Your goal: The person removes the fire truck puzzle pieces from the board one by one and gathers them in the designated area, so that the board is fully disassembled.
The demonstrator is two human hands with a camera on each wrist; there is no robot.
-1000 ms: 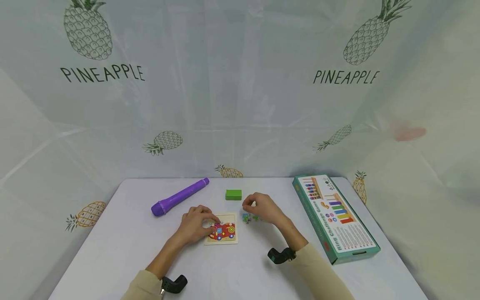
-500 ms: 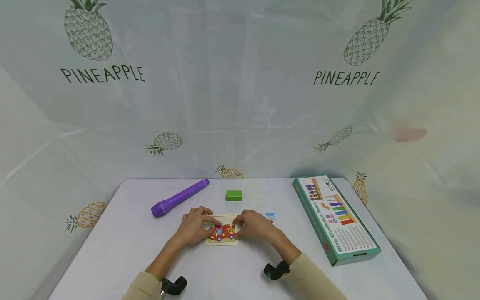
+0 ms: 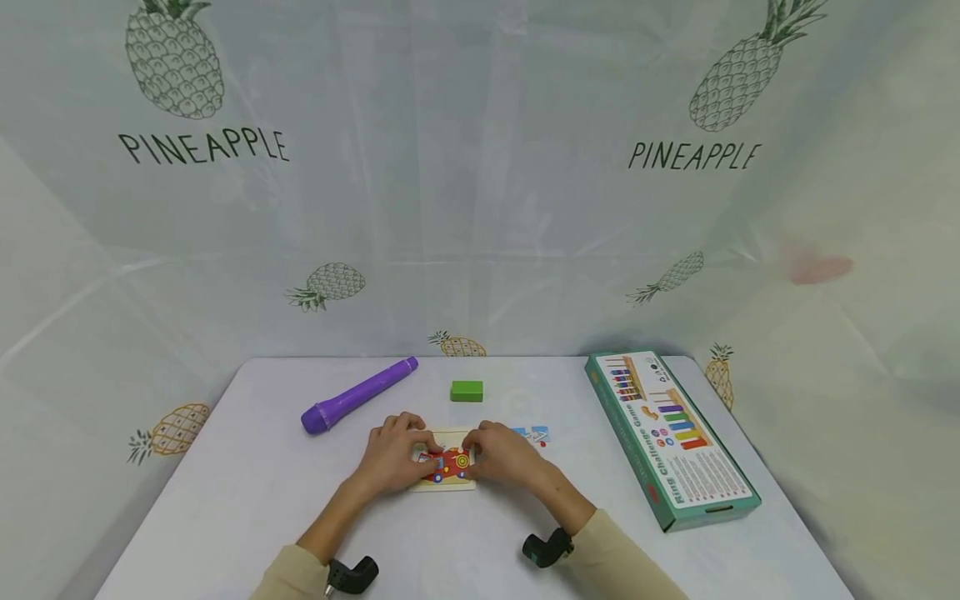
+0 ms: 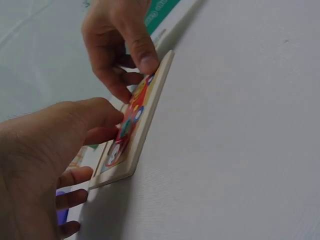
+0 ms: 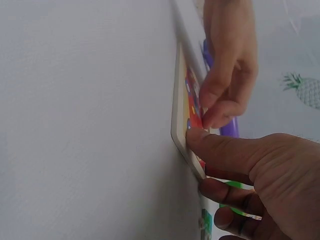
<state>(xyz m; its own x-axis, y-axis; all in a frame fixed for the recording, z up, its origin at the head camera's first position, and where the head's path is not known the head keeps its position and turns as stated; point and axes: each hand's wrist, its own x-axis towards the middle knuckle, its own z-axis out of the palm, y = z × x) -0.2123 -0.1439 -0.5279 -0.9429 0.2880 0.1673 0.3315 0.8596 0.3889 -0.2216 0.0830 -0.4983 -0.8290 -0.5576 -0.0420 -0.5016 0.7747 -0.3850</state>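
A small wooden jigsaw puzzle [image 3: 448, 487] with a red truck picture lies flat on the white table in the head view. My left hand [image 3: 386, 458] grips the left part of the picture with thumb and forefinger, its other fingers spread past the board's side in the left wrist view. From the right, my right hand [image 3: 510, 457] pinches the picture's right end; its thumb [image 5: 200, 137] lies on the picture close to the frame, and the forefinger is bent over the far side. Fingers hide part of the truck. Loose blue puzzle pieces [image 3: 536, 435] lie just behind the right hand.
A green block [image 3: 467, 391] sits behind the puzzle. A purple microphone-shaped stick [image 3: 358, 395] lies at the back left. Along the right side is a green and white game box [image 3: 675, 433]. A pineapple-print curtain [image 3: 465, 200] hangs behind the table.
My right hand has come left and down from the loose pieces onto the puzzle's right end. The left hand has stayed on the puzzle, shifting slightly to the right.
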